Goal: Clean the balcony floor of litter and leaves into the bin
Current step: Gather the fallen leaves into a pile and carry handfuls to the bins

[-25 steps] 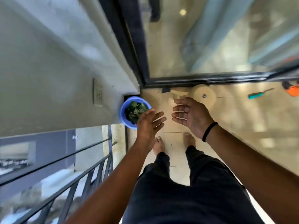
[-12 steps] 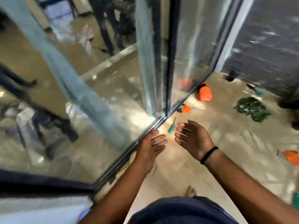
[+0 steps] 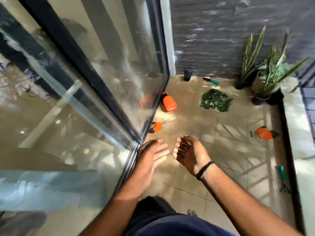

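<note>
A heap of green leaves (image 3: 216, 100) lies on the tiled balcony floor (image 3: 226, 150) near the far wall. My left hand (image 3: 150, 154) and my right hand (image 3: 189, 153) hover side by side in front of me, well short of the heap. Both have relaxed, straight fingers and hold nothing. The bin is out of view.
A glass sliding door (image 3: 105, 82) runs along the left. An orange spray bottle (image 3: 168, 102) and an orange glove (image 3: 156, 127) lie beside it. Another orange glove (image 3: 264, 133), green tools (image 3: 212, 80) (image 3: 283, 179), a black pot (image 3: 187, 74) and potted plants (image 3: 265, 68) sit around the floor.
The view has swung away from the blue bin in the corner, along the glass door, to the far end of the balcony. Both hands stay empty in front of me.
</note>
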`<state>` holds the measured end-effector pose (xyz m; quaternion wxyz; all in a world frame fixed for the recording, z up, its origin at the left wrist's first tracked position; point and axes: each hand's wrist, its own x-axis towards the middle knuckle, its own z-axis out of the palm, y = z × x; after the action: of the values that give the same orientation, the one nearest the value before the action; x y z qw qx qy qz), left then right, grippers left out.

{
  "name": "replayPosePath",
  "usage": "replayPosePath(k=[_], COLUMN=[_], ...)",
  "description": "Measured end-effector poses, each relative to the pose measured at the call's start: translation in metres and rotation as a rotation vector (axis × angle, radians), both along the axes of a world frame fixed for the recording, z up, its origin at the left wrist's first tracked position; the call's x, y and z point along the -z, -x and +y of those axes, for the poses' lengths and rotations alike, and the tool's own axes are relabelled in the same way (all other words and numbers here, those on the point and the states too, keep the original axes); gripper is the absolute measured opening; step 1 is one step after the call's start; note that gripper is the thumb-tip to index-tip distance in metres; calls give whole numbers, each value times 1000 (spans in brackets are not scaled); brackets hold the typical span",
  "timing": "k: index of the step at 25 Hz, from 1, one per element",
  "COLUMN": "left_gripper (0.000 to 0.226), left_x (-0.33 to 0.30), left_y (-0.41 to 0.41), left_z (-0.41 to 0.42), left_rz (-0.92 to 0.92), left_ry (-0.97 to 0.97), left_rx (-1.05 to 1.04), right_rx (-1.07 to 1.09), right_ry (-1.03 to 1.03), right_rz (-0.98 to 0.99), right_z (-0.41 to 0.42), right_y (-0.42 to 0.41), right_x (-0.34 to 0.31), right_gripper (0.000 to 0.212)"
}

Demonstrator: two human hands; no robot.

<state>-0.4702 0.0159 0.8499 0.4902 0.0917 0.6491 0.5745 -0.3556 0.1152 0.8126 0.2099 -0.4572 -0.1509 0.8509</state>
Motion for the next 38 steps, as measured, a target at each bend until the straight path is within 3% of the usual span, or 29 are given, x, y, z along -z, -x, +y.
replayPosePath(k=[5, 10, 13, 18, 22, 26, 30, 33, 38], left_gripper=[24, 27, 23, 17, 18, 26, 6, 12, 15], left_x=[37, 64, 73, 74, 67, 45, 38, 43, 67], left_y=[39, 83, 89, 53, 11, -5, -5, -6, -9], left_z=[96, 217, 287, 399, 502, 604, 675, 713, 780], left_rz=[-18, -202, -232, -235, -139, 8, 52, 59, 16], left_ry=[-15, 67, 72, 85, 119, 89, 139, 202, 280], left_rx=[48, 119, 225, 403, 572, 574, 482, 389, 415], right_rx=[91, 166, 291, 487, 545, 447, 419, 384, 365], right_ry=[-53, -51, -49, 23, -34, -108, -132, -81, -33], right_rz=[-49, -221, -211, -99, -75, -76, -65, -78, -129], right_z=[89, 180, 228, 301, 400, 546, 651, 698, 764], right_y=[13, 16, 13, 0, -26, -48, -60, -61, -53], right_x=[4, 5, 7, 6, 20, 20, 24, 28, 50], right_gripper=[28, 28, 27, 25, 21, 29, 29, 23, 21])
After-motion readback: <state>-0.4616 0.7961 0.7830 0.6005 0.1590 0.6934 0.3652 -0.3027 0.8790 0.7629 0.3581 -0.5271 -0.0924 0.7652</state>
